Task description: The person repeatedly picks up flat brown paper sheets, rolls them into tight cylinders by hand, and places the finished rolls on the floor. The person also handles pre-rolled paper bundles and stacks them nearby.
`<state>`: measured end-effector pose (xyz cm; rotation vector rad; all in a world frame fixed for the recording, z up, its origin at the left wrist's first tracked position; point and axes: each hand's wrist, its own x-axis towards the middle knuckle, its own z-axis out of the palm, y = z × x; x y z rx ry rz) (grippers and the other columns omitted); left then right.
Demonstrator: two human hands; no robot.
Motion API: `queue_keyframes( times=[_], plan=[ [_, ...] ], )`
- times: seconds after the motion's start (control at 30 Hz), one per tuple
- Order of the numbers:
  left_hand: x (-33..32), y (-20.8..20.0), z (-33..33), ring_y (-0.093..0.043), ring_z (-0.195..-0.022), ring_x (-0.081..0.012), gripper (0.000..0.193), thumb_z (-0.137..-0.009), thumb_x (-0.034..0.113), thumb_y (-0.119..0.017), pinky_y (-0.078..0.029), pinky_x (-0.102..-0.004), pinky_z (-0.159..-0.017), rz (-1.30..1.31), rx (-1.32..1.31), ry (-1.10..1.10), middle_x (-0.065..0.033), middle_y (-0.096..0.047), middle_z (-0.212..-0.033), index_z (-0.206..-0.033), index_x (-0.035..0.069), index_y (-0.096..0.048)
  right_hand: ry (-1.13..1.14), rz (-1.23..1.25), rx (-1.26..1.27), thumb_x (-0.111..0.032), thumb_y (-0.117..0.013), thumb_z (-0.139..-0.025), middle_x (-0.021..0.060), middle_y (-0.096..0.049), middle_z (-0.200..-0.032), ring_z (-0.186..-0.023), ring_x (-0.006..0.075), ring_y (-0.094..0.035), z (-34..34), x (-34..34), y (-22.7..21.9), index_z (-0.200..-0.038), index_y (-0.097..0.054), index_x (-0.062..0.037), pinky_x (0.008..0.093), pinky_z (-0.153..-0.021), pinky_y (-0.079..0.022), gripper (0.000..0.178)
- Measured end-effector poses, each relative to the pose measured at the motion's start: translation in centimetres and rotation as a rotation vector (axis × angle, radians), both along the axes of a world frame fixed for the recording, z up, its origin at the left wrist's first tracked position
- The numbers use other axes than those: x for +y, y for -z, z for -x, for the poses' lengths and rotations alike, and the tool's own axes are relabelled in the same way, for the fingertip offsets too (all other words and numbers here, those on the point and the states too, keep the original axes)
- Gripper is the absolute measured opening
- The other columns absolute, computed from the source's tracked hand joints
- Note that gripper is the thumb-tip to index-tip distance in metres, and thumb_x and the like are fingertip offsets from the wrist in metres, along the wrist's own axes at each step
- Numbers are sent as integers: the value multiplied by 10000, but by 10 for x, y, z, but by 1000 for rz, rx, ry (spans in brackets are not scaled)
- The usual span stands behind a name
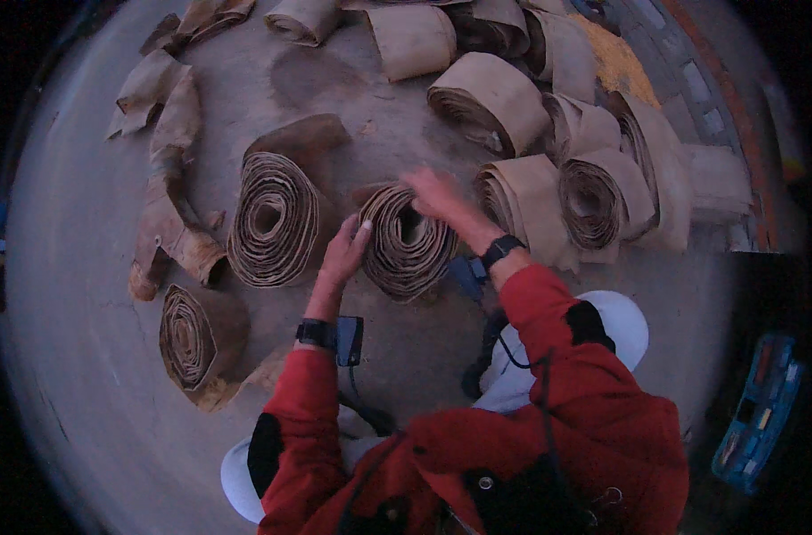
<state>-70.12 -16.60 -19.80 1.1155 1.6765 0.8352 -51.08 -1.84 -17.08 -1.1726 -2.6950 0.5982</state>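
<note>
In front of me a brown roll of layered, stiff-looking sheet material point(390, 260) stands on edge, its spiral end and hollow core facing up toward me. My left hand point(345, 252) is at its left side, thumb raised against the outer layers and fingers partly hidden behind them. Over the roll's upper right edge lies my right hand point(434, 194), slightly blurred, with its fingers curled down at the top layers near the core. Just left of this roll, a larger roll point(276, 218) of the same material has a loose flap point(303, 138) trailing behind it.
A smaller roll point(201, 334) sits at the lower left. Loose crumpled strips point(176, 134) run along the left. Several more rolls point(495, 100) crowd the back and right, near a yellow grainy heap point(615, 58). A blue tray point(755, 415) with small items is at the far right.
</note>
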Motion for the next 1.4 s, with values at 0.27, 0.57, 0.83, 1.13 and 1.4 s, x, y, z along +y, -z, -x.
queue_keyframes(
  times=[0.27, 0.57, 0.83, 1.13, 1.4],
  plan=[
    [21, -12, -16, -628, -1042, -261, 511, -972, 320, -535, -469, -354, -919, -249, -44, -248, -198, -591, -1242, -1397, 58, -432, 225, -358, 604, 70, -595, -667, 207, -574, -1085, -1017, 420, -556, -43, 59, -17, -1064, -541, -36, 463, -847, -465, 414],
    [14, 20, -4, -643, -769, -170, 451, -963, 288, -556, -517, -311, -756, -110, -268, -324, -150, -660, -1033, -1336, 43, -494, 511, -120, 139, 82, -656, -683, 247, -455, -1247, -1156, 454, -473, -87, 29, 67, -1358, -375, -73, 460, -931, -445, 748],
    [13, -13, -19, -648, -897, -208, 335, -917, 163, -617, -511, -330, -800, -230, -118, -253, -125, -660, -1024, -1224, 36, -580, 318, -348, -149, 7, -742, -662, 229, -468, -1287, -1159, 411, -486, -57, 25, 56, -1437, -295, -50, 446, -1005, -421, 897],
    [-5, -52, 109, -542, -1129, -369, 508, -783, 172, -715, -439, -446, -952, -495, 909, -544, -144, -586, -1222, -1253, 79, -545, 316, -278, -503, -74, -645, -780, 217, -552, -1170, -1058, 398, -558, -4, 5, 33, -1348, -414, 16, 454, -863, -513, 620],
    [-37, -24, 149, -440, -1257, -376, 813, -715, 360, -764, -423, -557, -958, 259, 703, -609, -146, -471, -1350, -1429, 253, -388, 23, 155, 90, -350, -655, -850, 217, -569, -1268, -1156, 384, -551, 94, -7, 7, -1269, -530, 21, 472, -996, -433, 573]
  ],
)
